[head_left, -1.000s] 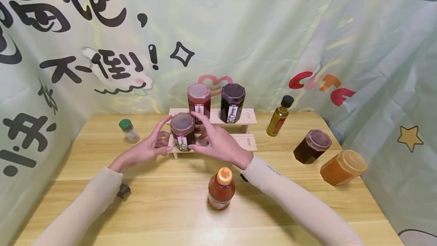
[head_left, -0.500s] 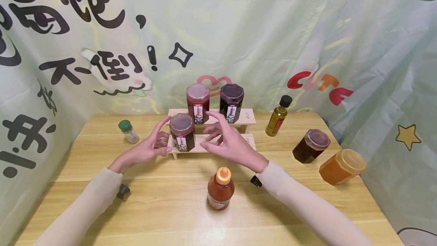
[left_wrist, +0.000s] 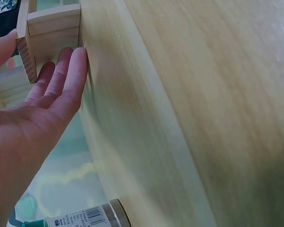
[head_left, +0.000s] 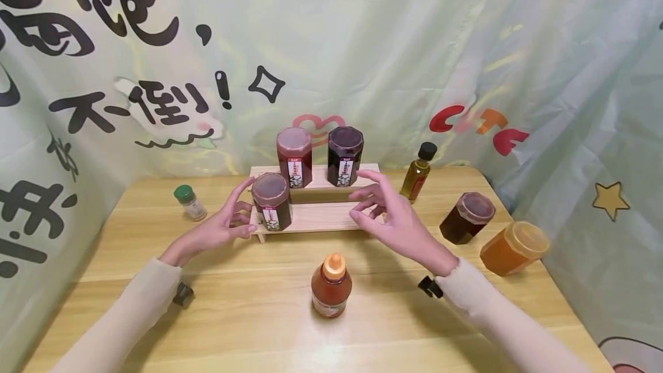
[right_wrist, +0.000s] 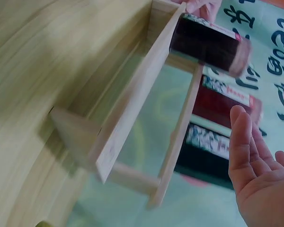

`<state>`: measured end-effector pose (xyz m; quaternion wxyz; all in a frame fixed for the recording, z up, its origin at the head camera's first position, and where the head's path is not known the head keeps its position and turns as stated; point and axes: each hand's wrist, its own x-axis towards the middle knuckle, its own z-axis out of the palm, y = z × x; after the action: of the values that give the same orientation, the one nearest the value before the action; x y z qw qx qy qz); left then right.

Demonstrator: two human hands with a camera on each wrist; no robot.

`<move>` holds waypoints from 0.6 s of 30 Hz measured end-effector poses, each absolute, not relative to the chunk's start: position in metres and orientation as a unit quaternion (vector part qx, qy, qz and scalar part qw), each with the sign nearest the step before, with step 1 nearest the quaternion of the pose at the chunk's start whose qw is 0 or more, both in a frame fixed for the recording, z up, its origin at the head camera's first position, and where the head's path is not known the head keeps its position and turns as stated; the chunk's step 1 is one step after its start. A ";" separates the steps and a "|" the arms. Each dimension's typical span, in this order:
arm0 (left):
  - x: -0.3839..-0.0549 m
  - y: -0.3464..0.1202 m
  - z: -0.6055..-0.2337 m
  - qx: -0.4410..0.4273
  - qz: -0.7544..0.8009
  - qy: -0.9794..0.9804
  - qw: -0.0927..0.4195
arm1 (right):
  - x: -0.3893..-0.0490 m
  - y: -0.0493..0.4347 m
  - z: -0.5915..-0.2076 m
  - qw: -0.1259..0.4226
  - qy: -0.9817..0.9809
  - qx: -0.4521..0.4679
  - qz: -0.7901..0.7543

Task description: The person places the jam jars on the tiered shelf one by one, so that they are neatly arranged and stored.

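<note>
A dark octagonal jar stands upright at the left end of the lower step of a two-step wooden rack. Beside its left side is my left hand, fingers loosely bent and holding nothing. In the left wrist view the left fingertips are close to the rack's end; contact is unclear. At the right end of the lower step hovers my right hand, empty, with relaxed fingers. On the upper step stand a red jar and a dark purple jar.
A sauce bottle with an orange cap stands in front of the rack. A green-capped shaker is at the left. To the right are an oil bottle, another dark jar and an orange jar. Printed cloth hangs behind the table.
My right hand has moved away from the dark jar, rightward along the lower step. The left hand has stayed beside the jar. The head view has shifted slightly.
</note>
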<state>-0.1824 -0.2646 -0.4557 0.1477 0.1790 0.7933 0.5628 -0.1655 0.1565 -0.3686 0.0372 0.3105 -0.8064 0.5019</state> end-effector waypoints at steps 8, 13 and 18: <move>-0.182 -0.265 -0.457 0.180 0.567 0.790 0.149 | -0.153 0.204 -0.364 0.079 -0.828 0.286 0.475; -0.182 -0.265 -0.455 0.177 0.567 0.790 0.150 | -0.141 0.235 -0.358 0.134 -0.840 0.259 0.457; -0.182 -0.266 -0.455 0.177 0.567 0.790 0.151 | -0.132 0.264 -0.356 0.195 -0.843 0.223 0.449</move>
<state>-0.1820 -0.2658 -0.4552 0.1508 0.1766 0.7902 0.5672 -0.1317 0.2639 -0.3557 0.1950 0.2230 -0.8427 0.4495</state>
